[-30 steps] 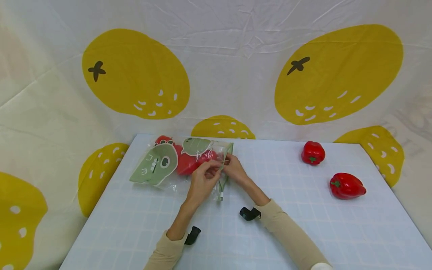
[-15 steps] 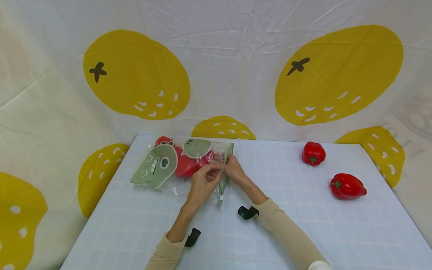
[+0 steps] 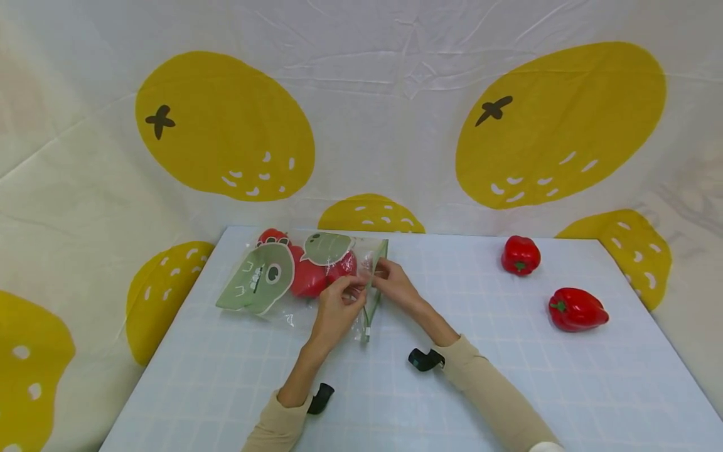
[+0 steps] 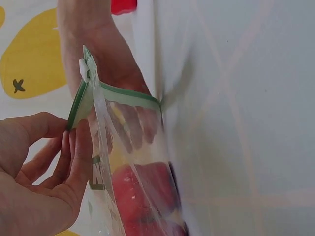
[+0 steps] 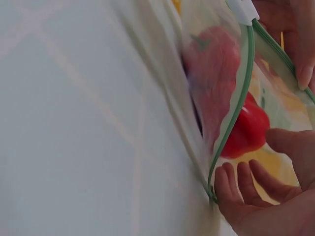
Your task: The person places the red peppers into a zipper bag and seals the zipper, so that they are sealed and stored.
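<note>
A clear zip bag [image 3: 305, 314] with green cartoon prints and a green zip edge lies at the table's back left. Several red bell peppers [image 3: 309, 279] show through its plastic. My left hand [image 3: 334, 314] pinches one side of the bag's mouth between thumb and fingers; the left wrist view shows this left hand [image 4: 44, 172] on the green edge. The right hand [image 3: 396, 285] is at the mouth from the right. Its fingers [image 5: 243, 182] are spread and slightly bent beside the other green edge, and the two edges stand apart. A white slider [image 5: 243, 11] sits at the zip's end.
Two loose red bell peppers stand on the right of the table: one pepper [image 3: 521, 255] near the back edge, another pepper [image 3: 577, 309] closer and further right. A cloth [image 3: 384, 125] with yellow fruit prints hangs behind the pale table [image 3: 480, 402].
The zip edges have spread wider at the bag's mouth. My right forearm has shifted slightly right, while the left hand keeps its pinch in nearly the same place.
</note>
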A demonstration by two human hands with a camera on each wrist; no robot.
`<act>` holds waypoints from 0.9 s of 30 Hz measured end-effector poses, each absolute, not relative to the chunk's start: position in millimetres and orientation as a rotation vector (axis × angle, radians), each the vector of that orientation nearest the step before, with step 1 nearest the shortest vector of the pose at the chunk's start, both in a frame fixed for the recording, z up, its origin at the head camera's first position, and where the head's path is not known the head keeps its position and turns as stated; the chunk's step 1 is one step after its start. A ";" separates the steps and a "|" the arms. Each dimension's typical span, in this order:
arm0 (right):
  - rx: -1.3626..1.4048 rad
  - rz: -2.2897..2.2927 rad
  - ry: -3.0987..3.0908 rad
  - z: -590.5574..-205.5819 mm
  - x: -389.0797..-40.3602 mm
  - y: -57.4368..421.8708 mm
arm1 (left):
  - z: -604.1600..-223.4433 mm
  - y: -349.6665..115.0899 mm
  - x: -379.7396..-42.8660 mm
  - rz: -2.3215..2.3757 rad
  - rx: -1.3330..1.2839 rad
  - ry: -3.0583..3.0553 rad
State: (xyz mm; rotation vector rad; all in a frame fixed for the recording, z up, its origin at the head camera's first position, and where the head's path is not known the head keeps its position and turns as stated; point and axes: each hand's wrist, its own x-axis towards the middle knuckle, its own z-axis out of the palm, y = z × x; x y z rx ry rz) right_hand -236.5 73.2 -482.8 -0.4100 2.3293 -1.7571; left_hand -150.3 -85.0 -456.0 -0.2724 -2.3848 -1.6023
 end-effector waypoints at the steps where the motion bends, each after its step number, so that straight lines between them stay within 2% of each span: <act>1: -0.425 -1.750 2.343 -482.5 -236.3 75.2 | -456.0 -85.0 -150.6 -1.604 -0.274 -2.378; 10: -0.491 -1.703 2.421 -480.5 -234.2 96.0 | -456.6 -85.6 -150.9 -1.587 -0.259 -2.381; 27: -0.379 -1.778 2.533 -481.9 -228.5 135.7 | -456.1 -85.0 -147.7 -1.606 -0.243 -2.404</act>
